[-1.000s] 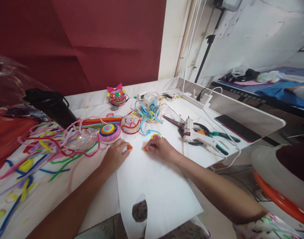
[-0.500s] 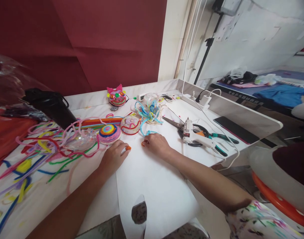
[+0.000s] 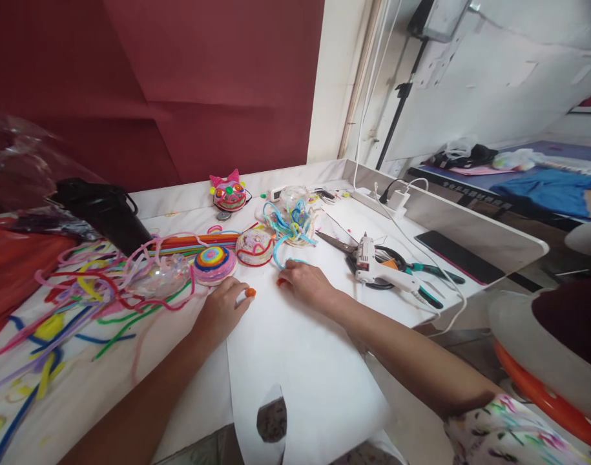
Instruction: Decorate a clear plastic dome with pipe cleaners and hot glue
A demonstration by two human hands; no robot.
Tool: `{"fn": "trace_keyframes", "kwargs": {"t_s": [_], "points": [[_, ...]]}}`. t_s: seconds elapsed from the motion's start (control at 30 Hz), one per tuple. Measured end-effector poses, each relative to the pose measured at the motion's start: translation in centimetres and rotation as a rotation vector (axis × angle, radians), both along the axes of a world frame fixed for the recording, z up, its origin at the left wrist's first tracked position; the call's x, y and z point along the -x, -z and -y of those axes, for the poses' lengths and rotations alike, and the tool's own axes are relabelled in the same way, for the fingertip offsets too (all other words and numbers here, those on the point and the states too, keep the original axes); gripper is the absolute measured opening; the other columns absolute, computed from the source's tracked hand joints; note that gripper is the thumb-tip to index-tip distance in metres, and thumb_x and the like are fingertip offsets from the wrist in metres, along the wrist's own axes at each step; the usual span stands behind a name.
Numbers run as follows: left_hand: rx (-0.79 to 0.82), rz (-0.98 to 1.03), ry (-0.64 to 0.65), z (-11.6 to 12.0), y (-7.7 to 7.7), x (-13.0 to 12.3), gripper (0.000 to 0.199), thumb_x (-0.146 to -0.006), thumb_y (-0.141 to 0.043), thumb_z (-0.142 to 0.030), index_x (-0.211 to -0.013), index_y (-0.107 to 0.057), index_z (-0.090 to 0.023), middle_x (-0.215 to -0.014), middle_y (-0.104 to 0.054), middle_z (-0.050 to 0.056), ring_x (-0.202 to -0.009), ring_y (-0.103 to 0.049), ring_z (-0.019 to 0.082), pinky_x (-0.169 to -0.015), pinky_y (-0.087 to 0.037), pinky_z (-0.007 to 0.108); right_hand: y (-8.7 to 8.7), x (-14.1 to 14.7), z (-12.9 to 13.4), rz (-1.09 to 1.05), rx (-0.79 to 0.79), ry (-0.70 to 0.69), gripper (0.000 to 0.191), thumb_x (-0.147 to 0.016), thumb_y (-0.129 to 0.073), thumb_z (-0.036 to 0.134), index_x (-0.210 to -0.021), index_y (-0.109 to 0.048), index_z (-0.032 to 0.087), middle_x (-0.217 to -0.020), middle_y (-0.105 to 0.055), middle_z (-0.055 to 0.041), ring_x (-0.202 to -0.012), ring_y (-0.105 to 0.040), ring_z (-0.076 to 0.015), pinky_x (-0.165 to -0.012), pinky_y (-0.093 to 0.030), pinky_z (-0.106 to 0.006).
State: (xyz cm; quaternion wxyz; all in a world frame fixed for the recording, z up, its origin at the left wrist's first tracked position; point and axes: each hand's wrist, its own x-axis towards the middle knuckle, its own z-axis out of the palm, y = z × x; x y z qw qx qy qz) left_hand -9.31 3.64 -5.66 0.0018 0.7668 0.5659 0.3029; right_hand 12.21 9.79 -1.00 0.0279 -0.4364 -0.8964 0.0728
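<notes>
My left hand (image 3: 222, 307) rests on the table at the edge of the white paper (image 3: 295, 361), thumb and index finger apart with nothing visible between them. Orange shows at its thumb tip. Just beyond it lies a pink dome with a multicoloured coiled top (image 3: 212, 258). My right hand (image 3: 307, 284) lies loosely bent on the paper, its thumb tip also orange; nothing held shows. Behind its knuckles curves a light-blue pipe cleaner (image 3: 278, 253), leading to a bundle of blue and cream strands (image 3: 295, 223). Between the hands, farther back, sits a pale dome with red trim (image 3: 254, 247).
Loose pipe cleaners (image 3: 125, 284) spread across the left. A black bag-like object (image 3: 99, 213) leans behind them. A pink cat-face ornament (image 3: 228, 192) stands at the back. On the right are scissors (image 3: 336, 242), a glue gun (image 3: 380, 268), teal-handled pliers (image 3: 435, 271), a cable and a dark phone (image 3: 457, 256).
The view has shifted slightly. Both hands stay in nearly the same places on the table, and none of the objects around them has visibly moved.
</notes>
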Motion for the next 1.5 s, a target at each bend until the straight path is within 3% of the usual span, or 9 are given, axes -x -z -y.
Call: {"fn": "trace_keyframes", "kwargs": {"t_s": [0.27, 0.43, 0.6, 0.73, 0.9, 1.03, 1.5], "points": [[0.011, -0.059, -0.007, 0.0, 0.0, -0.2, 0.019, -0.09, -0.05, -0.03, -0.091, -0.066, -0.021, -0.089, -0.064, 0.004, -0.083, -0.064, 0.019, -0.073, -0.05, 0.029, 0.2, 0.1, -0.2, -0.002, -0.004, -0.016, 0.022, -0.091, -0.049, 0.022, -0.099, -0.07, 0.021, -0.106, -0.065, -0.0081, -0.094, -0.063, -0.0209, -0.065, -0.042, -0.026], [-0.025, -0.077, -0.001, -0.1, 0.1, 0.0, 0.017, -0.09, -0.051, -0.029, -0.091, -0.065, -0.02, -0.087, -0.063, 0.004, -0.073, -0.063, 0.016, -0.075, -0.051, 0.028, -0.4, -0.8, -0.3, -0.031, -0.012, 0.004, 0.023, -0.092, -0.052, 0.025, -0.108, -0.067, 0.021, -0.108, -0.064, -0.0061, -0.094, -0.063, -0.0199, -0.064, -0.042, -0.026], [-0.092, -0.112, -0.02, 0.0, 0.0, 0.3, 0.019, -0.089, -0.052, -0.031, -0.094, -0.065, -0.018, -0.089, -0.065, 0.003, -0.061, -0.059, 0.012, -0.067, -0.052, 0.027, -0.7, -3.0, -0.7, -0.039, -0.039, 0.032, 0.022, -0.09, -0.055, 0.02, -0.109, -0.066, 0.021, -0.107, -0.064, -0.0068, -0.102, -0.058, -0.0212, -0.074, -0.042, -0.027], [-0.177, -0.243, -0.025, 0.8, -0.5, 0.0, 0.019, -0.092, -0.052, -0.032, -0.096, -0.063, -0.017, -0.091, -0.065, 0.004, -0.071, -0.065, 0.016, -0.058, -0.05, 0.025, -0.2, -4.1, -1.1, 0.031, -0.047, -0.032, 0.022, -0.088, -0.062, 0.025, -0.108, -0.067, 0.017, -0.109, -0.064, -0.01, -0.105, -0.053, -0.024, -0.087, -0.04, -0.031], [-0.243, -0.332, 0.196, 2.3, -1.4, -1.5, 0.021, -0.097, -0.045, -0.031, -0.101, -0.06, -0.017, -0.093, -0.066, 0.004, -0.083, -0.068, 0.015, -0.062, -0.052, 0.022, 0.4, -4.2, -1.4, 0.011, -0.07, -0.021, 0.028, -0.09, -0.06, 0.025, -0.117, -0.064, 0.018, -0.116, -0.062, -0.0104, -0.104, -0.054, -0.0239, -0.088, -0.041, -0.034], [-0.22, -0.355, 0.333, 2.8, -1.7, -2.7, 0.028, -0.099, -0.039, -0.034, -0.101, -0.06, -0.016, -0.096, -0.067, 0.006, -0.078, -0.069, 0.014, -0.062, -0.054, 0.022, 0.7, -4.1, -2.0, -0.022, -0.071, -0.022, 0.033, -0.088, -0.061, 0.022, -0.12, -0.062, 0.018, -0.119, -0.061, -0.0109, -0.107, -0.054, -0.0242, -0.09, -0.04, -0.034], [-0.214, -0.423, 0.326, 3.0, -1.1, -2.7, 0.028, -0.099, -0.039, -0.031, -0.103, -0.063, -0.016, -0.112, -0.069, 0.01, -0.087, -0.071, 0.016, -0.066, -0.059, 0.024, 0.8, -4.8, -2.9, -0.043, -0.044, -0.004, 0.034, -0.083, -0.067, 0.02, -0.116, -0.064, 0.016, -0.114, -0.062, -0.0115, -0.105, -0.058, -0.0237, -0.088, -0.043, -0.031]]}}
